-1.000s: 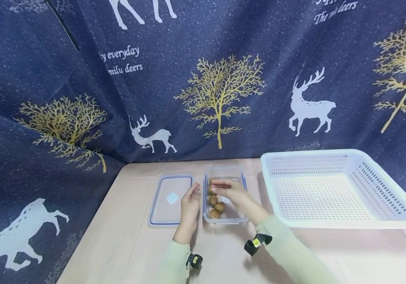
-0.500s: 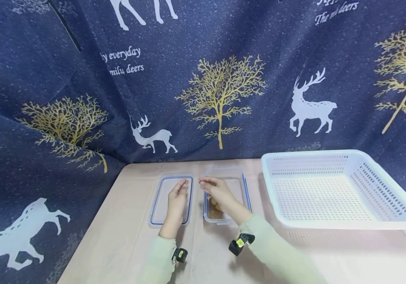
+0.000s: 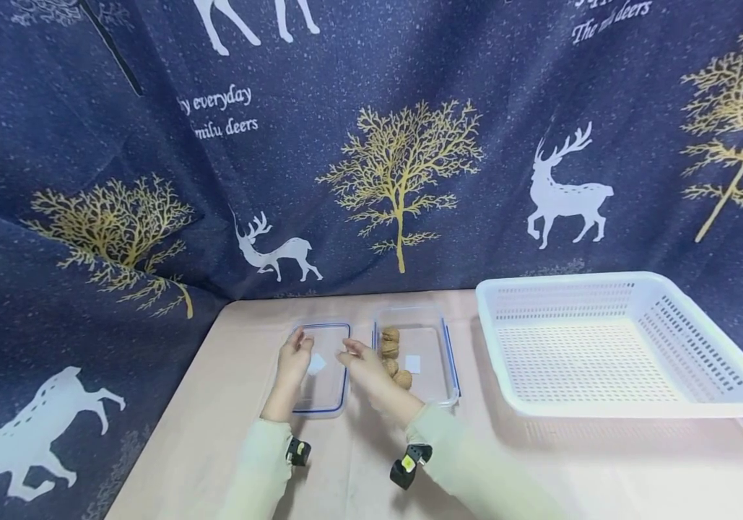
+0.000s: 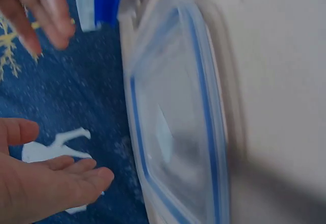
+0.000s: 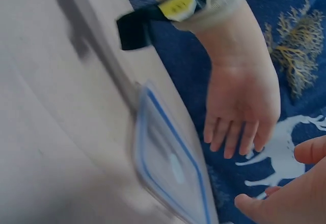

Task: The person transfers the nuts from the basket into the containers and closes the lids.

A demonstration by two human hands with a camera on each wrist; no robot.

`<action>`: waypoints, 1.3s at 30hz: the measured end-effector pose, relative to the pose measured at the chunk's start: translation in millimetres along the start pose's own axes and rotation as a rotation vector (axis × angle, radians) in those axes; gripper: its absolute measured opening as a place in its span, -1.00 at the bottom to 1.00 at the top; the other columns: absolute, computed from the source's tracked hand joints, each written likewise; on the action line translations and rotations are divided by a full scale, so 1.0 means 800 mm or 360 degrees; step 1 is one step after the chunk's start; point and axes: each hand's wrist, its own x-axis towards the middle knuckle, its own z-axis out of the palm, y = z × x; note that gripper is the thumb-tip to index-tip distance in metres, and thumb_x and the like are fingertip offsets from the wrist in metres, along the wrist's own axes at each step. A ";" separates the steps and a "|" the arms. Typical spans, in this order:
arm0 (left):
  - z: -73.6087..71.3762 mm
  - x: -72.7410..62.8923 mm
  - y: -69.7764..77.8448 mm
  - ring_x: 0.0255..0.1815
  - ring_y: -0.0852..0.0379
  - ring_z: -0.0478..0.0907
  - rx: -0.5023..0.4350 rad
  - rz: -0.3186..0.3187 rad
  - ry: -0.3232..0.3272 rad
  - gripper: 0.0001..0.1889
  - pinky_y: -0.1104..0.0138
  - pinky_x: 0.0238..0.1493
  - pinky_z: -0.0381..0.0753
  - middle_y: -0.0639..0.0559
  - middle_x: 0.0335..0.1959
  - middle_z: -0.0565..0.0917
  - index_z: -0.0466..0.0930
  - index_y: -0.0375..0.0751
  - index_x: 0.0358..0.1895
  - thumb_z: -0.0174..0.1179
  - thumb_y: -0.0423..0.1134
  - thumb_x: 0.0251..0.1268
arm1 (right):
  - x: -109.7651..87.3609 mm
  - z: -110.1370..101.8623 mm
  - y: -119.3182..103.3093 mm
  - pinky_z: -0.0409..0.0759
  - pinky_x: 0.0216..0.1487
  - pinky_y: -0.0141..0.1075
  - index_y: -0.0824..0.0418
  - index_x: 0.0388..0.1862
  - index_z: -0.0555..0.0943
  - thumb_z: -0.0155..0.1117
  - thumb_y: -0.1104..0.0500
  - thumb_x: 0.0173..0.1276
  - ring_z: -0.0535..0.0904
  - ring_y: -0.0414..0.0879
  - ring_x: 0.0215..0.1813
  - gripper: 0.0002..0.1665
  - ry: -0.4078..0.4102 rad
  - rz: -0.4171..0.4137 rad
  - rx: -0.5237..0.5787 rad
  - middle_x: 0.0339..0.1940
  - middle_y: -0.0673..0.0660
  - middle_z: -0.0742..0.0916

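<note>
Above the clear lid with its blue seal hovers my left hand, fingers relaxed and holding nothing. My right hand is between the lid and the clear plastic box, also holding nothing. Several brown walnuts lie along the box's left side, partly hidden by my right forearm. In the left wrist view the lid lies flat below my left hand. The right wrist view shows my left hand with straight fingers facing my right hand.
A large white perforated basket stands on the right of the pink-covered table. Behind the table hangs a dark blue curtain printed with deer and trees. Each wrist wears a black strap.
Both hands have moved left. The right hand has come from over the box to beside the lid, and the left from between box and lid to over the lid. The walnuts show more.
</note>
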 end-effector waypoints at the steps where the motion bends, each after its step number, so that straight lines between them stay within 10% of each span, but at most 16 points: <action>1: -0.003 0.003 -0.002 0.47 -0.38 -0.04 0.0019 -0.0016 0.0013 -0.41 -0.15 0.45 0.06 -0.38 0.48 0.08 -0.02 -0.37 0.49 -0.13 -0.20 0.52 | -0.001 0.004 0.003 0.26 0.39 0.16 0.41 0.39 0.29 0.11 0.14 0.40 0.30 0.32 0.36 -0.35 0.0000 0.0004 0.0002 0.35 0.44 0.41; 17: -0.026 0.014 -0.029 0.46 -0.48 -0.25 0.0287 -0.0344 -0.0042 -0.29 -0.14 0.49 -0.21 -0.61 0.42 -0.18 -0.28 -0.66 0.41 -0.19 -0.26 0.42 | -0.006 0.040 0.046 0.01 0.43 0.29 0.46 0.46 0.09 0.17 0.14 0.32 0.04 0.43 0.45 -0.16 0.0112 0.0231 -0.0076 0.44 0.51 0.20; 39: -0.026 0.015 -0.034 0.41 -0.54 -0.10 0.0365 -0.0354 0.0023 -0.33 -0.23 0.43 -0.03 -0.65 0.38 -0.04 -0.13 -0.70 0.38 -0.16 -0.24 0.42 | -0.006 0.043 0.049 0.01 0.44 0.27 0.51 0.45 0.04 0.17 0.13 0.33 0.03 0.43 0.45 -0.12 0.0042 0.0234 -0.0049 0.44 0.55 0.17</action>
